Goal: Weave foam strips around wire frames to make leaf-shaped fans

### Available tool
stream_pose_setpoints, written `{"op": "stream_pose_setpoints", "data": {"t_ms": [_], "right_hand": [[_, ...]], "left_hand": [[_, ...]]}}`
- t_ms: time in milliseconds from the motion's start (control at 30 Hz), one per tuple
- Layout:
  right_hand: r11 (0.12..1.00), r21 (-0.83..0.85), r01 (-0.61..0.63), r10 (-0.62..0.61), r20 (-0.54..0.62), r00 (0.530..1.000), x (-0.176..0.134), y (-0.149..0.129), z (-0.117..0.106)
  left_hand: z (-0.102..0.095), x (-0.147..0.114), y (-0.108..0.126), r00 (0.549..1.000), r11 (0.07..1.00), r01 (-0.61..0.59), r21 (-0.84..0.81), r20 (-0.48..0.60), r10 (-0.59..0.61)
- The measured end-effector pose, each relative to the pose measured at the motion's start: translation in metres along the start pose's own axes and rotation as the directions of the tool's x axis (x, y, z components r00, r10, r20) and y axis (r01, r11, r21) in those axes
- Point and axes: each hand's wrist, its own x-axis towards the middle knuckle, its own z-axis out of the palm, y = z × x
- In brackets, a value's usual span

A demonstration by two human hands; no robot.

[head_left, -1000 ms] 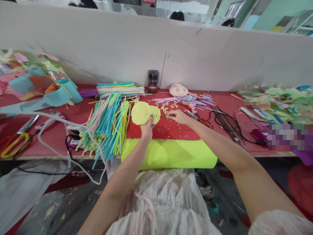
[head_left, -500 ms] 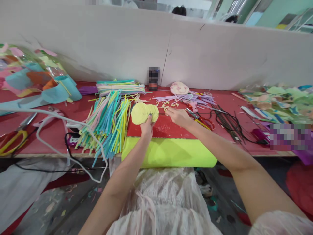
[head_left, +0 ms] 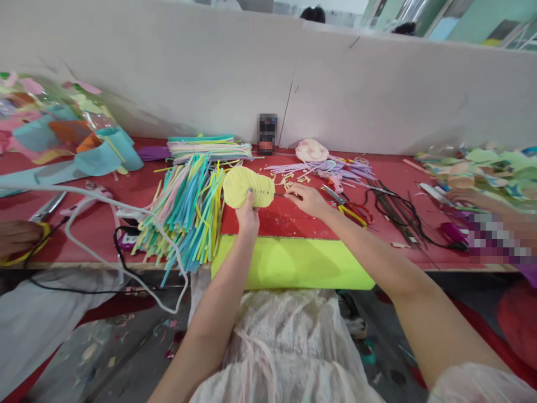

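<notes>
My left hand is closed around a stack of thin yellow round discs, fanned out sideways in a row above the red work surface. From the stack's right end a thin dark rod sticks out. The fingers of my right hand pinch together at the rod's far end. Small pale yellow bits lie scattered just behind my right hand. Under both hands is a red board, with a bright yellow-green sheet hanging at its front edge.
Left stands a big pile of coloured fuzzy stems. Purple stems, pliers and dark rods with a black cord lie right. A co-worker's hand is on yellow-handled scissors at far left; another person's arm reaches in at right.
The disc stack has tilted and spread, showing more of its edges, and my right hand is slightly farther from it. Other people's hands have come in at both sides.
</notes>
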Motion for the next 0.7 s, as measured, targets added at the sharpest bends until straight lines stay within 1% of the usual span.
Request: {"op": "stream_pose_setpoints", "data": {"t_ms": [100,200,300,400,500,633,700], "right_hand": [[1.000,0.000,-0.008,0.008,-0.043,0.999,0.000,-0.003,0.002],[1.000,0.000,-0.023,0.023,-0.080,0.997,0.001,-0.006,0.007],[1.000,0.015,-0.027,0.029,-0.079,0.996,0.000,-0.009,0.012],[0.999,0.034,-0.042,0.044,-0.090,0.995,-0.002,-0.011,0.018],[0.998,0.061,-0.022,0.028,-0.098,0.995,-0.002,-0.010,0.022],[0.994,0.108,-0.002,0.010,-0.071,0.997,0.002,-0.005,0.022],[0.988,0.152,-0.023,0.027,-0.023,0.999,0.007,-0.005,0.020]], "left_hand": [[-0.002,0.001,-0.002,1.000,0.999,-0.003,-0.052,0.023,0.004],[-0.002,0.000,-0.002,1.000,0.999,0.008,-0.039,0.017,-0.007],[-0.001,-0.002,-0.001,1.000,1.000,0.011,-0.027,0.013,-0.011],[0.000,-0.002,-0.001,1.000,1.000,0.009,-0.007,-0.014,-0.009],[-0.001,0.001,-0.002,1.000,1.000,-0.002,-0.010,-0.026,0.002],[-0.003,0.006,-0.004,0.999,1.000,0.004,-0.010,-0.040,-0.004],[-0.004,0.007,-0.003,0.999,1.000,0.000,0.003,-0.033,0.000]]}}
